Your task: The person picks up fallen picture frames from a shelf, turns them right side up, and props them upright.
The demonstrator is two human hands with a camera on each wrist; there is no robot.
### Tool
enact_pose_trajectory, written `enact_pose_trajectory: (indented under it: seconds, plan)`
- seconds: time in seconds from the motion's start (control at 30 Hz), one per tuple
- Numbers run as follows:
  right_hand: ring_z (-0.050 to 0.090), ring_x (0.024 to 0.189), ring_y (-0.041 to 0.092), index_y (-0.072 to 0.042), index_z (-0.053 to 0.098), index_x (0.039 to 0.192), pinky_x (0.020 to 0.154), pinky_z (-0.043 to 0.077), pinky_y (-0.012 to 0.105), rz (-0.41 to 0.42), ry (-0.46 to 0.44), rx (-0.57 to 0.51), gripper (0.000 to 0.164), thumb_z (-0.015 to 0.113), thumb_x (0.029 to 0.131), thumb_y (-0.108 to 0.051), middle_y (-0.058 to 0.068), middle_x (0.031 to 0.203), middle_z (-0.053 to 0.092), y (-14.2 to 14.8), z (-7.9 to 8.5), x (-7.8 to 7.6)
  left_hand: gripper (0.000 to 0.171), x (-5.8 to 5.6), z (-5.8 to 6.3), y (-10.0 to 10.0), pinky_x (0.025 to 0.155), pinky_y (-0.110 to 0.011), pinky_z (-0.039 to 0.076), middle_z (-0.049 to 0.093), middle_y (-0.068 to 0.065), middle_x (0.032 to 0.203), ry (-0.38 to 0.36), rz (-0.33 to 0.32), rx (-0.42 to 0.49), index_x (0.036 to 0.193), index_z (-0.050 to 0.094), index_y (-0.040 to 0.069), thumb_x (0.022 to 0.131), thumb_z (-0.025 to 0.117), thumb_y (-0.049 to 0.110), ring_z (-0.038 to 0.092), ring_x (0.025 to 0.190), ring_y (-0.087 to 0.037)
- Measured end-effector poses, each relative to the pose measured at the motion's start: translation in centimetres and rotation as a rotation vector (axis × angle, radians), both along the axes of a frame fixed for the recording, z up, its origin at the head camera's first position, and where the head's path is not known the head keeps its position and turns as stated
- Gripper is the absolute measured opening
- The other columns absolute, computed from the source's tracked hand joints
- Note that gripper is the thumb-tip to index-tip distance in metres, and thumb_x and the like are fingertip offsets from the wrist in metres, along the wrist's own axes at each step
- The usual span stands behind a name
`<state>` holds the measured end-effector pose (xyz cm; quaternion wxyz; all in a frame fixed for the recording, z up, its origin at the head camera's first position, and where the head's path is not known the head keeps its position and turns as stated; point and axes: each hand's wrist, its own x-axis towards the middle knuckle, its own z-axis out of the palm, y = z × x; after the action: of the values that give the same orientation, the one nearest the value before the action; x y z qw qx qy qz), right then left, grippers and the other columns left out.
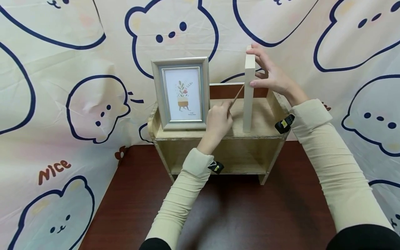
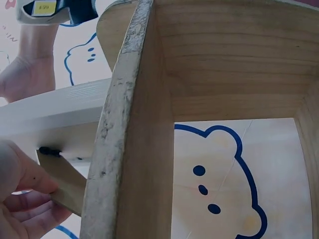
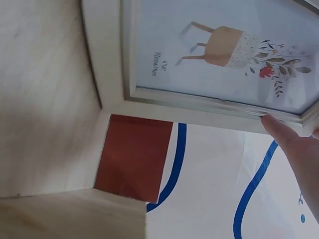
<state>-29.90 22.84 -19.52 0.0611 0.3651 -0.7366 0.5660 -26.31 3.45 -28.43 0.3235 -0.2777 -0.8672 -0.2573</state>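
A picture frame (image 1: 249, 93) stands edge-on upon the right half of a small wooden shelf's top. My right hand (image 1: 275, 78) grips its far upright side, fingers near the top corner and thumb lower down. In the right wrist view this frame (image 3: 199, 110) shows a potted-plant print, with a finger (image 3: 284, 132) on its border. My left hand (image 1: 218, 119) is behind the frame and pinches its flat back stand (image 2: 67, 181), which tilts out from a dark hinge. A second picture frame (image 1: 181, 123), with a similar print, faces forward at the left.
The wooden shelf (image 1: 218, 137) has raised side panels and an open lower compartment. It stands on a dark red-brown table (image 1: 243, 215). Behind hangs a pale cloth (image 1: 175, 48) with cartoon bears. A reddish-brown patch (image 3: 134, 159) shows beyond the shelf top.
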Motion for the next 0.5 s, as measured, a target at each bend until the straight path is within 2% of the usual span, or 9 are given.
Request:
enact_pose_trajectory:
  seconds: [0.17,0.27,0.5]
  plan:
    - [0.006,0.138,0.020,-0.009,0.028,0.138,0.107,0.015,0.051,-0.029,-0.013,0.098,0.077,0.062,0.070,0.006,-0.003,0.152,-0.002,-0.6,0.7,-0.2,0.025,0.2,-0.5,-0.1,0.060,-0.033,0.053,0.067,-0.013,0.084,0.017,0.002,0.029,0.099,0.065,-0.003,0.075,0.058,-0.006,0.064,0.069,-0.027]
    - [0.006,0.138,0.020,-0.008,0.028,0.138,0.107,0.017,0.051,-0.019,-0.014,0.150,0.078,0.064,0.070,0.003,-0.002,0.152,-0.001,-1.1,1.0,-0.5,0.024,0.4,-0.9,-0.1,0.061,-0.033,0.053,0.067,-0.014,0.084,0.023,0.005,0.053,0.099,0.065,-0.004,0.076,0.059,-0.006,0.064,0.072,-0.026]
    - [0.005,0.138,0.022,-0.008,0.030,0.137,0.107,0.016,0.052,0.029,-0.035,0.164,0.077,0.064,0.069,0.006,-0.001,0.152,-0.001,-1.5,1.2,-1.0,0.023,0.4,-1.5,-0.3,0.063,-0.034,0.053,0.066,-0.014,0.084,0.043,0.016,0.075,0.099,0.065,-0.004,0.078,0.059,-0.005,0.064,0.073,-0.026]
